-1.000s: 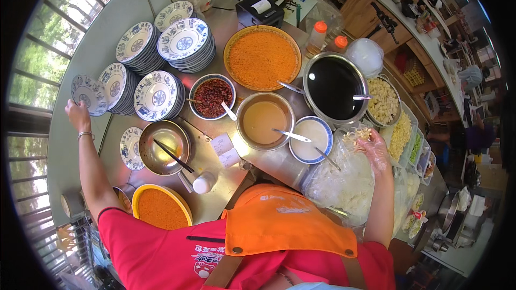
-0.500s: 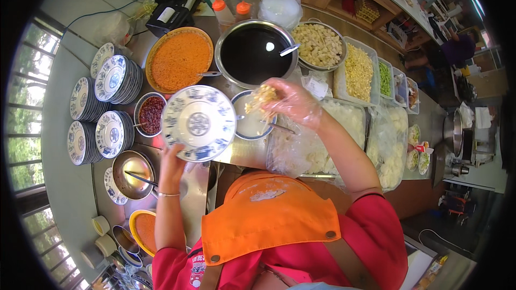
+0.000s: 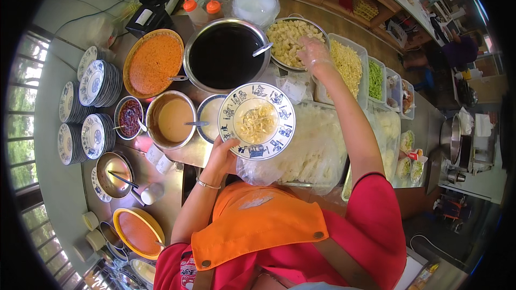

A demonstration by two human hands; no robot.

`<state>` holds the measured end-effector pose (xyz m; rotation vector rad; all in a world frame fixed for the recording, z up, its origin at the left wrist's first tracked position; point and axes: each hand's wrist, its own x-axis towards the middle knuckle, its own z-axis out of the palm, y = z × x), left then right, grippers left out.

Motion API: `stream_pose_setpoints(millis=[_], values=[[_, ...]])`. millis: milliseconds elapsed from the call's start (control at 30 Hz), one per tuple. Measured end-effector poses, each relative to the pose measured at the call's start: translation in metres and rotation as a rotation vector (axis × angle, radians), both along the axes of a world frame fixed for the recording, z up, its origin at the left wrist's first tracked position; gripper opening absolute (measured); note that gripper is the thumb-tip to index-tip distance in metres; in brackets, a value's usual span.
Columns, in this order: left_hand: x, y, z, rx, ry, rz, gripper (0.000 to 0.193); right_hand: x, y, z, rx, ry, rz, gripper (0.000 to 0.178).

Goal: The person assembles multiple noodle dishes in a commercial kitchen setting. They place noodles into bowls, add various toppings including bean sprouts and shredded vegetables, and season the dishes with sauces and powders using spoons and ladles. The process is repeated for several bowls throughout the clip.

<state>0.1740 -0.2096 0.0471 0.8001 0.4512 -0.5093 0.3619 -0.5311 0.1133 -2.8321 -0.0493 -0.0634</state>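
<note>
My left hand (image 3: 219,156) grips the near left rim of a white plate (image 3: 278,94) with blue patterns. Pale yellow chopped bits (image 3: 257,123) lie in the plate's middle. In a clear plastic glove, my right hand (image 3: 314,55) reaches into the right side of a metal basin (image 3: 273,60) of pale cubes (image 3: 287,36). Its fingers are bent and closed down among the cubes; the fingertips are hidden, so what they hold cannot be made out. Partly behind the plate is a blue-rimmed bowl (image 3: 207,111) of whitish contents with a spoon handle across it.
A pot of dark liquid (image 3: 226,56), orange sauce (image 3: 154,62), tan sauce (image 3: 172,118) and a dark red condiment (image 3: 129,118) stand around the plate. Stacked plates (image 3: 97,83) are at left. To the right are tubs of yellow bits (image 3: 345,67) and chopped greens (image 3: 375,80); plastic-covered noodles (image 3: 306,145) lie nearer.
The chopped bits my right hand held are now on the plate. That hand has moved up and right to the basin of cubes. My left hand has carried the plate right, uncovering the tan sauce.
</note>
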Motion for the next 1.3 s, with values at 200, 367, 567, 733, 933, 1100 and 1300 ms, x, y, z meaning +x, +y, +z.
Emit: stream_pose_setpoints(millis=[200,367,567,733,933,1100,1300], values=[[-0.008,-0.008,0.015,0.02,-0.012,-0.014,0.044,0.064,-0.018,-0.08,-0.181,0.305,0.135,0.037],[-0.011,-0.002,0.014,0.036,-0.008,-0.024,0.044,0.082,-0.033,-0.078,-0.061,0.338,0.052,0.038],[-0.003,-0.004,0.016,-0.003,-0.025,-0.048,0.046,0.077,-0.027,-0.094,-0.213,0.375,0.108,0.036],[0.003,-0.003,0.012,-0.025,-0.02,-0.056,0.045,0.086,-0.057,-0.093,-0.235,0.029,0.071,0.038],[0.025,-0.022,0.021,-0.062,-0.045,-0.082,0.047,0.051,-0.05,-0.034,0.596,0.217,-0.235,0.048],[0.045,-0.034,0.017,-0.126,-0.058,-0.135,0.047,-0.036,0.017,0.035,0.608,0.443,0.146,0.05],[0.05,-0.046,0.003,-0.271,-0.083,-0.288,0.044,-0.125,0.044,0.034,0.227,0.079,0.384,0.036]])
